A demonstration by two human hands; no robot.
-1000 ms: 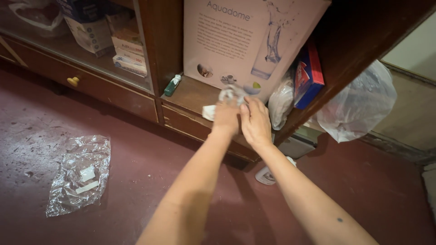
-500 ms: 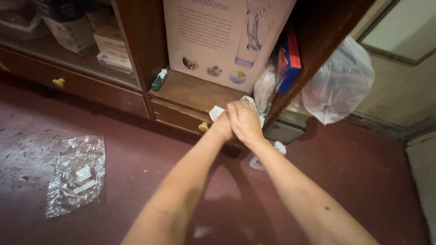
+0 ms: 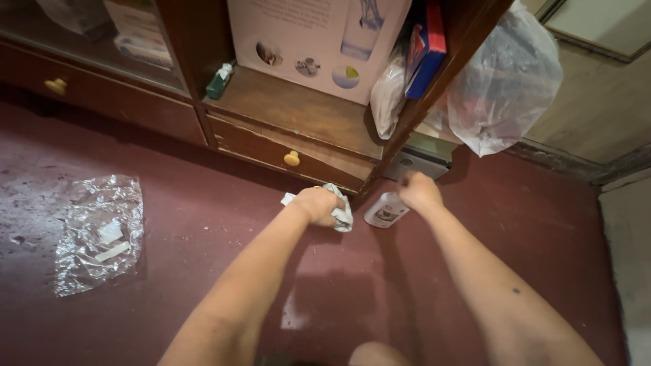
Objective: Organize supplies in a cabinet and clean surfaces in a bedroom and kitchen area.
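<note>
The left hand [image 3: 317,203] is closed in a fist around a crumpled white wad of paper and thin plastic [image 3: 341,211], held low over the dark red floor [image 3: 203,271] just in front of the dark wooden cabinet [image 3: 298,118]. The wad sticks out on both sides of the fist. The right hand [image 3: 419,191] reaches toward the cabinet's lower right corner, fingers curled downward; I cannot tell whether it grips anything. Just beside it, on the floor, lies a small white plastic bottle [image 3: 385,210] tipped on its side, near the base of the cabinet.

As a judgement, the step in hand looks like gathering loose scraps from around the cabinet, with the wad already collected in the left hand and the right hand nearest the fallen bottle. Picking up that bottle would call for opening the right hand and closing around its body, since it lies flat and partly tucked under the cabinet edge.

Further left on the floor lies a clear crinkled plastic bag [image 3: 98,234] with white strips inside, well apart from both hands. A drawer with a round yellow knob [image 3: 291,158] sits just above the left hand.
</note>
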